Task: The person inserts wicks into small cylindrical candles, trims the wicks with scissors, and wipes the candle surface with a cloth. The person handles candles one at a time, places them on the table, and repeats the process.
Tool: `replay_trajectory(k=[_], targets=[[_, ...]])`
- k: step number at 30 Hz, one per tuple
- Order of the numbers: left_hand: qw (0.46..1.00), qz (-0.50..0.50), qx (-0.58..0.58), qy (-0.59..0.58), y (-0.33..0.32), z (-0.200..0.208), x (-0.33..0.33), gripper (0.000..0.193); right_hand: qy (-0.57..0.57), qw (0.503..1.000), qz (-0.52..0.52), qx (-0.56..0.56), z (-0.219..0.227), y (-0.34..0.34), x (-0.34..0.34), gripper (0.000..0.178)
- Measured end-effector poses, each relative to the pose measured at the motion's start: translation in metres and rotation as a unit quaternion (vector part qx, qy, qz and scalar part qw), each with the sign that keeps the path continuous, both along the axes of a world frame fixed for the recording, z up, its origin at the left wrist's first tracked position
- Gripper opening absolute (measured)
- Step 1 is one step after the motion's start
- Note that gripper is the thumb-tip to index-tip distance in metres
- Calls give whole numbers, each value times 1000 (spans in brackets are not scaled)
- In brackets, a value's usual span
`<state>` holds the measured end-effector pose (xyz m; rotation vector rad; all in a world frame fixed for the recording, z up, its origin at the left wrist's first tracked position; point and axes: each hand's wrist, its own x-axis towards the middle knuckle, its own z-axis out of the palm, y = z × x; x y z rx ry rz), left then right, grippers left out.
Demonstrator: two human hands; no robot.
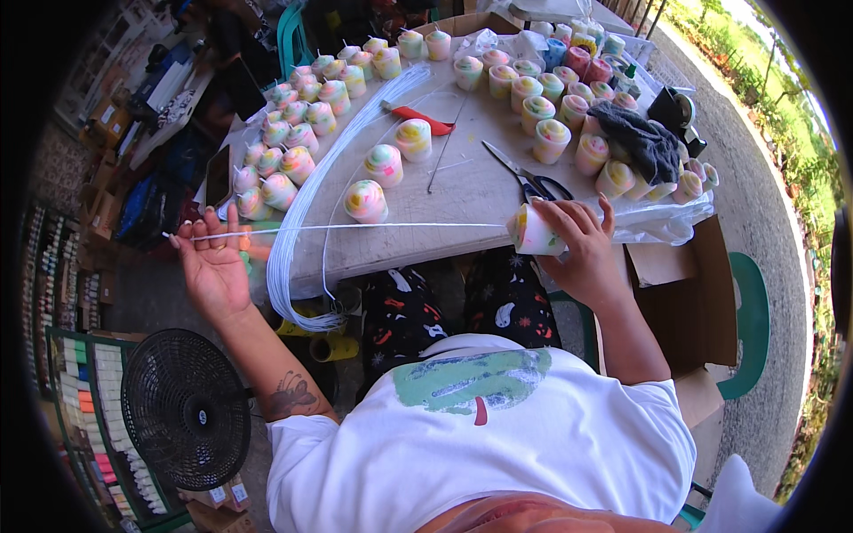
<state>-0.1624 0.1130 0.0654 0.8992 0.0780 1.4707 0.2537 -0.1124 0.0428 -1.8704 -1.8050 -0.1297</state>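
A pale bench [391, 247] fills the scene ahead of the person, its edges bent by the lens. Pastel swirl-topped candles [334, 96] stand in rows along its left side, and another crowd of candles [537, 114] fills the right, partly under a dark cloth [635, 144]. A bundle of white strands [286, 233] curves down the left and hangs over the near edge. Scissors [507, 163] lie right of centre; a red-handled tool [419, 117] lies farther off. Three loose candles [365, 202] stand between. A black fan [187, 410] is near left, an open cardboard box [686, 298] and a green chair [751, 330] to the right, with gravel [771, 222] beyond.

The held candle [537, 229] lies tipped sideways in the right hand [582, 242], whose fingers curl around it, its top facing left. A single white strand [373, 226] runs straight from that top to the left hand [216, 258], palm up, thumb and forefinger closed on the strand, other fingers loosely spread.

The right thumb is hidden behind the candle, and how the strand sits inside it cannot be seen. Dark shapes at far left are hard to make out.
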Motion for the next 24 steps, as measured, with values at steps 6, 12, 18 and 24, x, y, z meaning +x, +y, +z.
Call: replay_trajectory(k=[6, 12, 18, 24], targets=[[952, 263, -146, 51, -14, -48, -149, 34, -3, 999, -40, -12, 4, -8, 27, 67], [752, 417, -289, 420, -59, -56, -161, 50, 89, 990, 104, -41, 10, 4, 23, 66], [585, 348, 107, 725, -111, 2, -7, 65, 204, 942, 255, -79, 11, 30, -13, 63], [775, -63, 291, 558, -114, -12, 154, 101, 136, 936, 320, -55, 23, 55, -41, 61]])
